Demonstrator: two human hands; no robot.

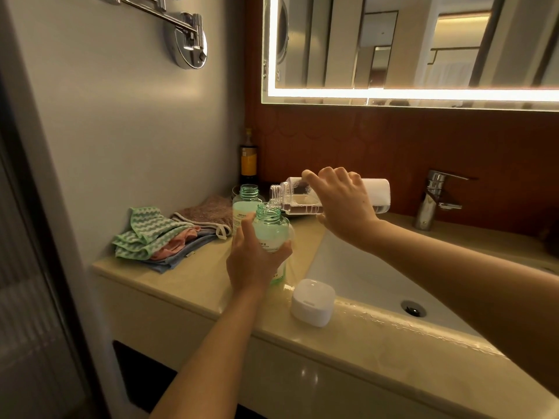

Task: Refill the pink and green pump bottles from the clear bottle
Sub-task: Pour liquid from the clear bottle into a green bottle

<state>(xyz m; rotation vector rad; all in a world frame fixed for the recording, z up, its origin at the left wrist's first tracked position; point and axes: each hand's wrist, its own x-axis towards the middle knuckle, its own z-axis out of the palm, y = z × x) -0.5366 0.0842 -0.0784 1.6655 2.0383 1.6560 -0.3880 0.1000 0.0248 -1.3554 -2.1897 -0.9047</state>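
Note:
My left hand [252,261] grips a green bottle [270,229] with its pump off, holding it upright on the counter [193,276] beside the sink. My right hand [341,204] grips the clear bottle [295,196] tipped on its side, its open neck just above the green bottle's mouth. Liquid lies along the clear bottle's lower wall and runs from its neck into the green bottle. A second open green bottle [246,204] stands right behind the first. No pink bottle shows in this view.
A white cap-like lid [313,302] sits at the sink's front-left corner. Folded cloths [169,234] lie to the left on the counter. A dark bottle [248,158] stands in the back corner. The tap [432,198] is at the right, the white basin [378,279] below it.

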